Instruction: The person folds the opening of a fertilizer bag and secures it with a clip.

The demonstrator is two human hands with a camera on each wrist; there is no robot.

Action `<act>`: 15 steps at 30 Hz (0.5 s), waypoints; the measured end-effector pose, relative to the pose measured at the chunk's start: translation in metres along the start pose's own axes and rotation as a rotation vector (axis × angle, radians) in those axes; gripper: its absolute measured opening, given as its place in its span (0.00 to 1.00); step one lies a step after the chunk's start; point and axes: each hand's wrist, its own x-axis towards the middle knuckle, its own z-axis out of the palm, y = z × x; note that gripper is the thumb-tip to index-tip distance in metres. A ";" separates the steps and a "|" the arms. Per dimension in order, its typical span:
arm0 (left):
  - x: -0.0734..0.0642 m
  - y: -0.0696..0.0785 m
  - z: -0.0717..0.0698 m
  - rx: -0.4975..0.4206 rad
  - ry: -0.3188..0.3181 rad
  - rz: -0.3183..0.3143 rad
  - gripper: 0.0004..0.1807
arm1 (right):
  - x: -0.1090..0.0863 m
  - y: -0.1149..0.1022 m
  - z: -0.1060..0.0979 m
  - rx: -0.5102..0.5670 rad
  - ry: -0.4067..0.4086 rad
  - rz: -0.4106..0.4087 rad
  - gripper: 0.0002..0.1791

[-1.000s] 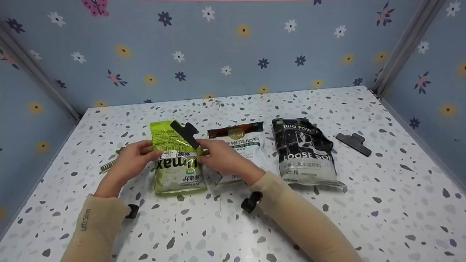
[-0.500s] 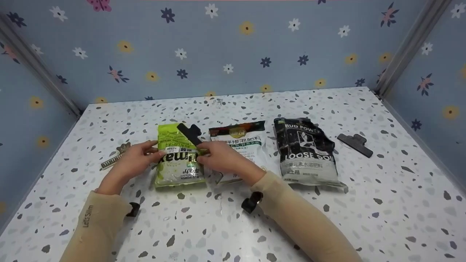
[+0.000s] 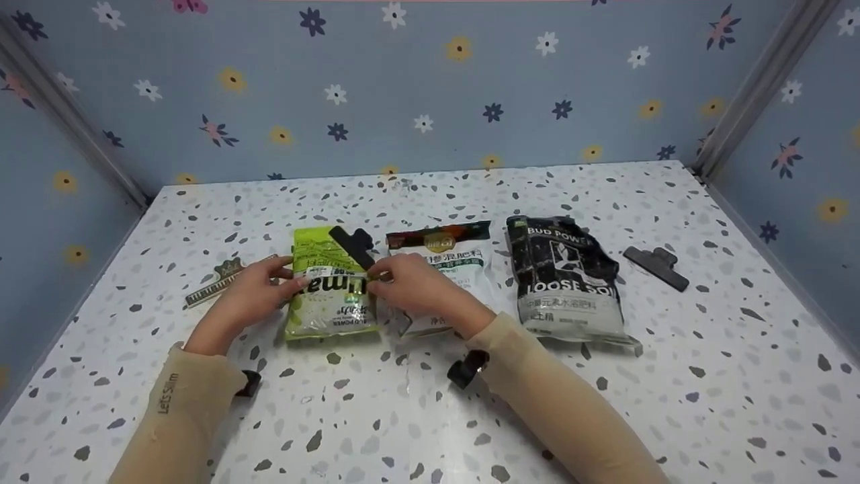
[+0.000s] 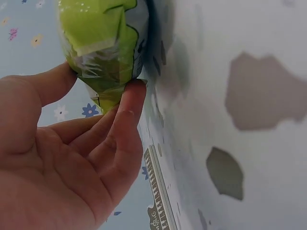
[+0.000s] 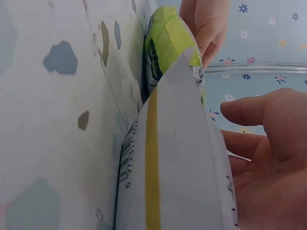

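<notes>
My left grip (image 3: 255,294) pinches the lime-green Bud Power bag (image 3: 330,310), leftmost of three on the worktop (image 3: 359,420), my right grip (image 3: 420,288) I can't tell, and it looks soft, slick, probably weighty: best by both side edges!

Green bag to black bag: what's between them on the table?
A white bag lies between the green bag and the black bag. The head view shows it, partly hidden by the right hand.
</notes>
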 end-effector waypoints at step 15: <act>0.002 0.000 0.001 -0.016 0.022 0.022 0.37 | 0.000 0.002 -0.001 -0.016 -0.013 -0.062 0.15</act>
